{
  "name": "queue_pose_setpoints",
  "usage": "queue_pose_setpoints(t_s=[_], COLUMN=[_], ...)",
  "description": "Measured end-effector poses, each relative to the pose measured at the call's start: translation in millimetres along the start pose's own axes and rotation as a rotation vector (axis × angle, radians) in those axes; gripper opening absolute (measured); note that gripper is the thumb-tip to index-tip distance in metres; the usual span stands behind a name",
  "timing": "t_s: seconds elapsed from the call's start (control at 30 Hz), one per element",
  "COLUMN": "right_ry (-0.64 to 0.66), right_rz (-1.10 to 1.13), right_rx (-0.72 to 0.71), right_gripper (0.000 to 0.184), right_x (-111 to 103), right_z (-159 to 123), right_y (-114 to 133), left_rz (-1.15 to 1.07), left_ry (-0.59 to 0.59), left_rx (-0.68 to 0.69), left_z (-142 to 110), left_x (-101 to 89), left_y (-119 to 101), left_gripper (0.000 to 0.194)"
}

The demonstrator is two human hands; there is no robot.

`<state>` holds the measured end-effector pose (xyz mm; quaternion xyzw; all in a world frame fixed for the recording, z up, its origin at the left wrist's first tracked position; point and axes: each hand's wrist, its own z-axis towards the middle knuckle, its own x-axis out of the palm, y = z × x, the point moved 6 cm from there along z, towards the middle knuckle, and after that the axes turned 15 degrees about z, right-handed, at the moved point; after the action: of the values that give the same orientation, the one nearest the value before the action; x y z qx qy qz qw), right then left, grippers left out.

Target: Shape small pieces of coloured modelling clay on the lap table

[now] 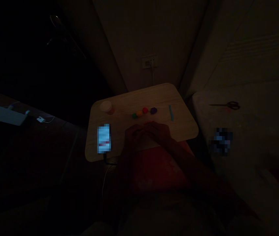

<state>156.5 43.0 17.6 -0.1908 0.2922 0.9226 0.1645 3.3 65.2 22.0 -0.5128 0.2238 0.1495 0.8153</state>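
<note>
From where I stand in the dim room, four small clay-like lumps sit already rounded on the wooden table [127, 101], the green lump [134, 116], orange lump [139, 113] and red lump [145, 110] bunched in a slanting row, and the purple lump [153, 110] just apart. The left hand [133, 132] and right hand [158, 131] meet at the near side, fingers curled, and I cannot tell what either grips, though a red bit [149, 122] shows by the right fingertips, seemingly unfinished. The blue plastic knife [171, 113] lies unused to the right.
</note>
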Motion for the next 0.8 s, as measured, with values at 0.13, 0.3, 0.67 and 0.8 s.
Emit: queue_pose_setpoints(t_s=[0.13,0.3,0.67,0.8], right_ry=[0.004,0.008,0.021,0.054], right_rz=[-0.010,0.007,0.052,0.006], right_rx=[-0.023,-0.011,0.016,0.049], right_gripper=[0.017,0.018,0.015,0.012], right_x=[1.3,0.2,1.8,2.4], right_z=[-0.9,1.6,-0.6,0.4], right_y=[0.3,3.6,-1.2,-1.4], left_rz=[0.022,0.007,-0.042,-0.030], left_ry=[-0.009,-0.035,0.036,0.067], left_rx=[-0.019,-0.068,0.014,-0.019], left_z=[-0.8,-0.8,0.3,-1.4], left_x=[1.0,0.1,2.5,5.2], left_y=[6.3,8.4,0.7,3.0], left_gripper=[0.019,0.017,0.018,0.020])
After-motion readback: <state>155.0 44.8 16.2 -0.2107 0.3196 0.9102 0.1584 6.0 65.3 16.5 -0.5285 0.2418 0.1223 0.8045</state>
